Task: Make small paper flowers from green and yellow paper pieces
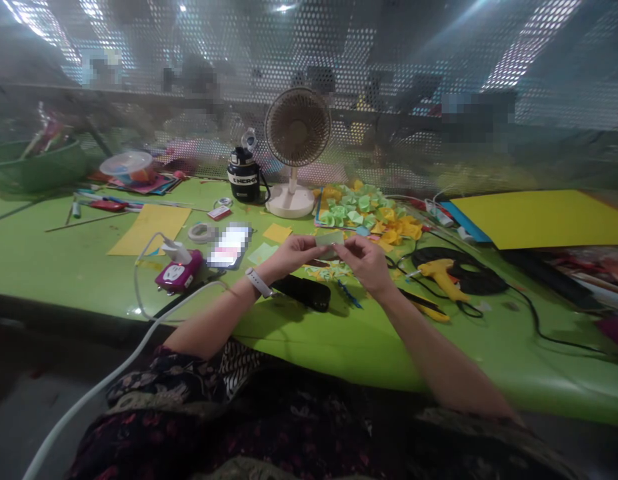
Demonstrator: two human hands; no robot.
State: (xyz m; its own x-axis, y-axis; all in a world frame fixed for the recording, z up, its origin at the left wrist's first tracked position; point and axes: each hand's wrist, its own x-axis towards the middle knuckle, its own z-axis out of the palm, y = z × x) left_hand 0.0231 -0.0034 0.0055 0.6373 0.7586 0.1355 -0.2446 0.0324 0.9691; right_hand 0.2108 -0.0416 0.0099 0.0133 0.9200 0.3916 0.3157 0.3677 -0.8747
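Between my two hands is a small piece of pale green paper (329,239), held up over the table. My left hand (299,256), with a pale watch on its wrist, pinches its left side. The fingers of my right hand (363,261) are closed on its right side. Below them lie a black case (303,293), a blue pen-like tool (349,295) and a scatter of green paper scraps (333,271). Left of my hands are light green paper sheets (263,253) and a yellow paper square (277,232). Folded green and yellow paper flowers (361,205) are heaped just beyond.
A fan (291,201) and a black bottle (245,181) stand at the back. A glue gun (443,277) and a yellow cutter (429,308) lie at right. To the left are a phone (231,245), tape roll (201,232) and purple power socket (179,272) with cables.
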